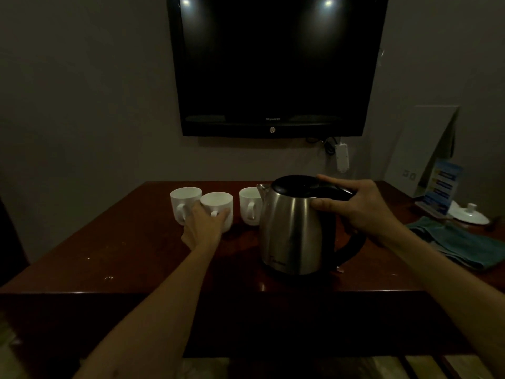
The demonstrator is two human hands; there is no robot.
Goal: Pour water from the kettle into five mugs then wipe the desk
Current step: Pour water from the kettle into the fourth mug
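**Kettle in hand, middle mug steadied for the pour**

The right hand (pixel 360 206) is curled round the black handle of the steel kettle (pixel 293 228), with the thumb lying on the lid. The kettle stands upright near the front edge of the desk (pixel 136 255), a little right of the middle. The left hand (pixel 205 222) holds the middle mug (pixel 217 207) from the front, its fingers wrapped round the side where the handle is. This mug is just beside the left mug (pixel 184 202); the right mug (pixel 250 205) is near the back edge, partly behind the kettle spout. Only three mugs are in view. A green cloth (pixel 461 242) lies at the right edge of the desk, beside a white lid (pixel 468 214).

To do this step well, I judge the person should lift the kettle clear before tilting it, bring the spout over the held mug, and tilt slowly. The left fingers should stay low on the mug, away from the rim, because the water may be hot.
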